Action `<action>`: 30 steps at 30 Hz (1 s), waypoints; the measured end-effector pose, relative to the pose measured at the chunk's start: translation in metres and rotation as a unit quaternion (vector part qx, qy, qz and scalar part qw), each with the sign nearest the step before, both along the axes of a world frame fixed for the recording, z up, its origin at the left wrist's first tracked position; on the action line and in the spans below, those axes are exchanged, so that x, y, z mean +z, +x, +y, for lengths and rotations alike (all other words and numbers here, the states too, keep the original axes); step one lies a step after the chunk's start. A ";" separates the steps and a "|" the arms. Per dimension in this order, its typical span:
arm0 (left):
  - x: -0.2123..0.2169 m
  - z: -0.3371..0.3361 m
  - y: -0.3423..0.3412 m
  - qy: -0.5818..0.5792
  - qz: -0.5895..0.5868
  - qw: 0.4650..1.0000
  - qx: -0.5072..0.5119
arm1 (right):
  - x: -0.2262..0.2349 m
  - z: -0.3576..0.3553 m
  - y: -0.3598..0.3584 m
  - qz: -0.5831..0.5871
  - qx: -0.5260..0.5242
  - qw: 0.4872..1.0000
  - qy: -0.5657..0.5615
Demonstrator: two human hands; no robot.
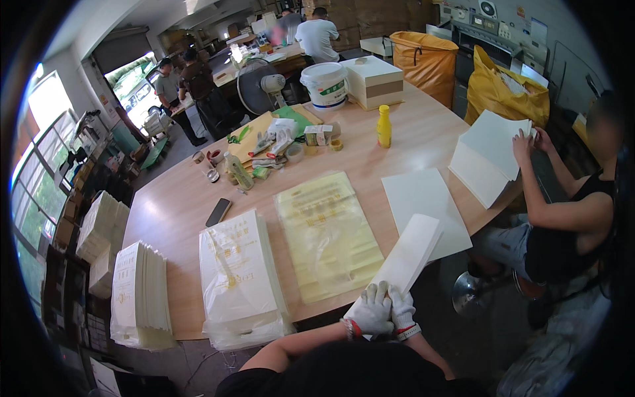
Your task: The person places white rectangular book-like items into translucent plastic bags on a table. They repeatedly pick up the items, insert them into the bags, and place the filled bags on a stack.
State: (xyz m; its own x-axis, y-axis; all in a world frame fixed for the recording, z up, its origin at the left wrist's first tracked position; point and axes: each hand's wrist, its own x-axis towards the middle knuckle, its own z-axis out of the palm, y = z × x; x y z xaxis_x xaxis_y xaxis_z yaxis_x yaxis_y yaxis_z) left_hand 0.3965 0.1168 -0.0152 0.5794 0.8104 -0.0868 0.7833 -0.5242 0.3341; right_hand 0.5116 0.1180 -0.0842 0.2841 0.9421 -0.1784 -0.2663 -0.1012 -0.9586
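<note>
Both my hands wear white work gloves and rest at the near end of a long folded white paper sheet (415, 246), close to the table's front edge. My left hand (373, 311) lies on it with fingers stretched out. Beside it, almost touching, my right hand (401, 309) closes on the sheet's right edge, its fingertips partly hidden. Under the far part of the folded sheet lies a flat white sheet (423, 198). Left of my hands is a pile of pale yellow plastic bags (331, 235).
Wrapped white stacks (238, 264) (137, 288) stand at the front left, near a phone (218, 212). Farther back are a yellow bottle (384, 126), a white bucket (324, 86) and a fan (260, 86). At right, a seated co-worker (569, 212) handles white sheets (488, 155).
</note>
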 end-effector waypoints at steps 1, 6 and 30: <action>0.011 0.019 -0.011 -0.036 -0.034 0.999 -0.011 | 0.013 0.002 0.001 0.036 -0.018 0.999 0.024; 0.117 0.095 -0.083 0.330 0.033 0.914 0.234 | 0.084 -0.015 0.024 -0.190 -0.031 0.971 0.145; -0.058 0.107 -0.121 0.416 0.070 0.878 0.225 | -0.023 0.206 0.025 -0.656 0.206 0.715 -0.122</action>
